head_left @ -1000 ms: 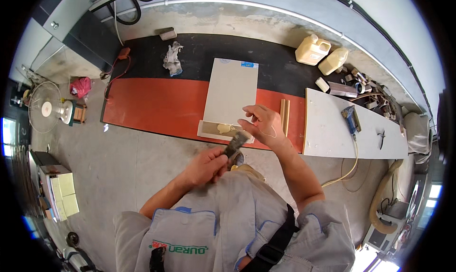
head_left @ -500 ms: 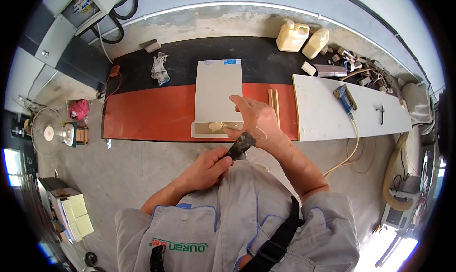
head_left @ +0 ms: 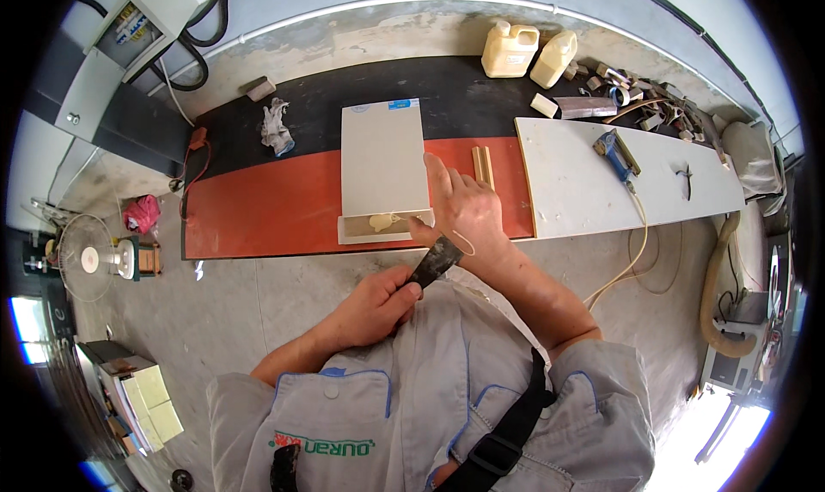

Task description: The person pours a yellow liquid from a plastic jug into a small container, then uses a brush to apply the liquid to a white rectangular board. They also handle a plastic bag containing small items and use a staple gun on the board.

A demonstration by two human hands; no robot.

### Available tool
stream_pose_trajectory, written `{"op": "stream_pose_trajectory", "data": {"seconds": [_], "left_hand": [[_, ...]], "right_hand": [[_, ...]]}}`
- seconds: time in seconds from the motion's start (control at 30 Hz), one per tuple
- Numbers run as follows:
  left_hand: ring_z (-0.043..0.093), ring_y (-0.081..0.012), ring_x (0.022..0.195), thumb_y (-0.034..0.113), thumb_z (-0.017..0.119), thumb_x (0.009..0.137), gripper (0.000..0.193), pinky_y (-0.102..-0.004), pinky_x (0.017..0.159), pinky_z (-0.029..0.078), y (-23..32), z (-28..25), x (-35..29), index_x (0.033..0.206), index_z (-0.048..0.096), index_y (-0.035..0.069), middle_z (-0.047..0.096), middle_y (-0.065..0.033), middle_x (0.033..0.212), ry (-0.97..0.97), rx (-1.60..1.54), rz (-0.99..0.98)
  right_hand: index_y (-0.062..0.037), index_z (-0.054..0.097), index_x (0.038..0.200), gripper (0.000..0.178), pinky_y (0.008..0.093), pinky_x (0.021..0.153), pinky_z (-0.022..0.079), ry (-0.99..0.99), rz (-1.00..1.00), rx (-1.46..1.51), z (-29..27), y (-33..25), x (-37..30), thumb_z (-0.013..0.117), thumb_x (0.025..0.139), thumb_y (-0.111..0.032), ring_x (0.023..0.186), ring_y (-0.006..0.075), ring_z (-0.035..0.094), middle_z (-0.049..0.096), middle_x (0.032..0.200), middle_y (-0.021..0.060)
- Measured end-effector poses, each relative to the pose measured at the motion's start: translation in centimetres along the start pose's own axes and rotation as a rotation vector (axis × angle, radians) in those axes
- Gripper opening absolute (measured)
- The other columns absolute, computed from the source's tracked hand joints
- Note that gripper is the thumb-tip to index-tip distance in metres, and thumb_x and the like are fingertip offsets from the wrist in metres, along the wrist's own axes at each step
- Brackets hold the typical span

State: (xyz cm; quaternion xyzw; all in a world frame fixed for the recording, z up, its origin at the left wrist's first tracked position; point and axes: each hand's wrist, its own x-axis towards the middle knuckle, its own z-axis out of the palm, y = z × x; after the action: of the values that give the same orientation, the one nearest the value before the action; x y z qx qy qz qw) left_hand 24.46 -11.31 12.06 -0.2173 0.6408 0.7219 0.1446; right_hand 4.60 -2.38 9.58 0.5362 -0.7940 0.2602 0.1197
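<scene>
My left hand (head_left: 378, 303) is closed around one end of a dark, stained flat scraper (head_left: 436, 262), held in front of my shirt with its wide end up toward my right wrist. My right hand (head_left: 464, 204) is at the right edge of a white rectangular panel (head_left: 382, 161), index finger stretched along that edge, thumb apart near the front strip; nothing shows in its grasp. Along the panel's near end runs a narrow strip (head_left: 352, 227) with a cream-coloured dab of paste (head_left: 381, 222) on it. A thin loop circles my right wrist.
The panel lies on a red and black bench (head_left: 266, 195). Wooden strips (head_left: 483, 167) lie right of it, then a white board (head_left: 567, 183) with a blue power tool (head_left: 614, 155). Two cream jugs (head_left: 510, 49), a crumpled glove (head_left: 277, 127) and wood offcuts (head_left: 679, 114) sit toward the back.
My right hand has moved right, from over the panel's near right corner to along its right edge. The left hand still holds the scraper in the same place. The view has shifted slightly.
</scene>
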Motion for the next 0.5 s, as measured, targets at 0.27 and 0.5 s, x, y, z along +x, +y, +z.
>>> {"op": "stream_pose_trajectory", "data": {"seconds": [0.27,0.5], "left_hand": [[0.049,-0.0071,0.068,0.023,0.052,0.108,0.022,-0.0261,0.063,0.043,0.0,1.7,-0.4,0.094,0.055,0.006,0.056,0.0023,0.074,0.066,0.056,0.127],[0.048,-0.0078,0.067,0.022,0.05,0.11,0.021,-0.0253,0.062,0.042,-0.2,2.6,-0.5,0.102,0.056,0.004,0.056,0.0002,0.076,0.086,-0.049,0.15]], "right_hand": [[0.0047,0.051,0.137,0.083,0.037,0.062,0.056,-0.021,0.129,0.014,0.6,0.2,-0.8,0.084,0.068,-0.028,0.071,0.0258,0.07,0.068,0.087,0.0115],[0.0043,0.052,0.135,0.069,0.0373,0.055,0.055,0.118,0.189,-0.002,0.5,0.9,1.3,0.076,0.075,-0.021,0.066,0.0261,0.068,0.067,0.086,0.0115]]}}
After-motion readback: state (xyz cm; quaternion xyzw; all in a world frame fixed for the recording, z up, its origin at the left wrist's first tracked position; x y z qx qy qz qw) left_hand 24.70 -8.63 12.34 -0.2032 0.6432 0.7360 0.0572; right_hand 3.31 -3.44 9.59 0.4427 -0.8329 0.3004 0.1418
